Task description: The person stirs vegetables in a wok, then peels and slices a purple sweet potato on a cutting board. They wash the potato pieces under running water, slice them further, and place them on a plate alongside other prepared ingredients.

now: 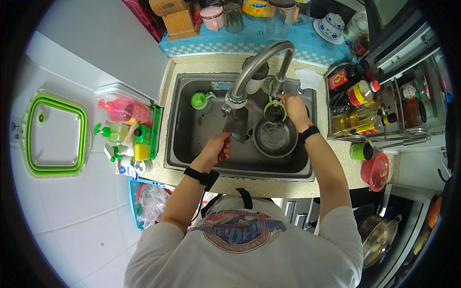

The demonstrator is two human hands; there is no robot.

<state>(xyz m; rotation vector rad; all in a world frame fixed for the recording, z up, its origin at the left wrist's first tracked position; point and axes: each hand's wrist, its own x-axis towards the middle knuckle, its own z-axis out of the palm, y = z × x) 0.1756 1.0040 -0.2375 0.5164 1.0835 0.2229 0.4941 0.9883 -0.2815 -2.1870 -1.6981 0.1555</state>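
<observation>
My left hand [222, 147] is closed on the lower edge of a flat grey rectangular metal blade [237, 126], tilted beneath the tap's spout. Its handle, if it has one, does not show. My right hand [296, 109] is at the base of the curved tap [259, 60], fingers bent in against the rim of a light green holder [267, 115]. A dark scouring pad [275, 113] sits in that holder. What the right fingertips grip is hidden. Just below lies a round metal pan or bowl [276, 139] in the sink [189, 141].
A green-topped container [199, 100] stands in the sink's left back corner. Bottles fill a green basket [154, 132] at left; sauce bottles [363, 93] stand on the right rack. A red pot [375, 172] sits at the right. Jars line the blue ledge [216, 45] behind.
</observation>
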